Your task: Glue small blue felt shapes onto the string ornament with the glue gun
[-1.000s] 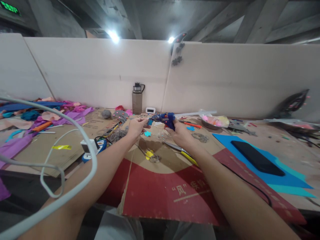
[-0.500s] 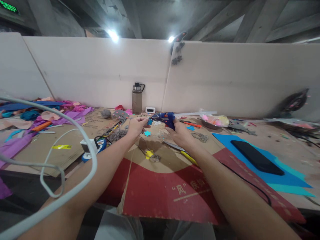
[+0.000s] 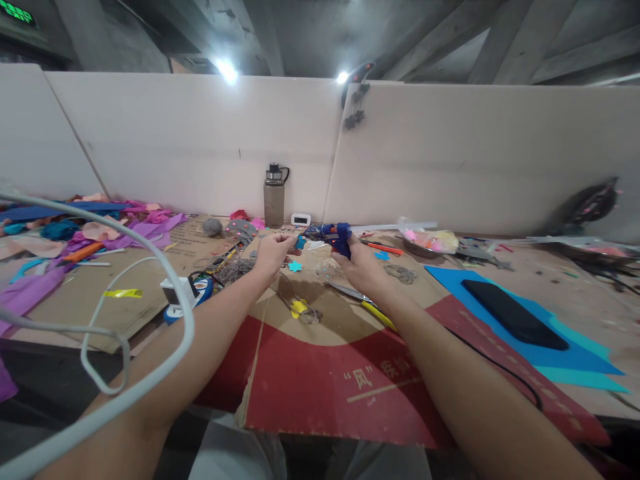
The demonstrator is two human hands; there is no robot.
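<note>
My right hand (image 3: 361, 259) is wrapped round the handle of a dark blue glue gun (image 3: 341, 239), its nozzle pointing left. Pinched in the fingers of my left hand (image 3: 276, 253) is a small blue felt piece (image 3: 301, 243), close to the nozzle; whether they touch I cannot tell. Below them a light-blue flower cutout (image 3: 295, 267) lies on the cardboard (image 3: 280, 313). A yellow cutout (image 3: 299, 309) with thin cord sits nearer to me. Scissors (image 3: 370, 308) with yellow handles lie under my right forearm.
A grey bottle (image 3: 273, 200) and a small white timer (image 3: 301, 220) stand by the partition. Coloured felt scraps (image 3: 100, 230) are heaped at left. A black phone (image 3: 515, 315) rests on blue sheets at right. A white cable (image 3: 187, 320) loops across the left foreground.
The glue gun has shifted very slightly to the right, and the blue piece in my left hand is turned a little. Otherwise the scene stays the same.
</note>
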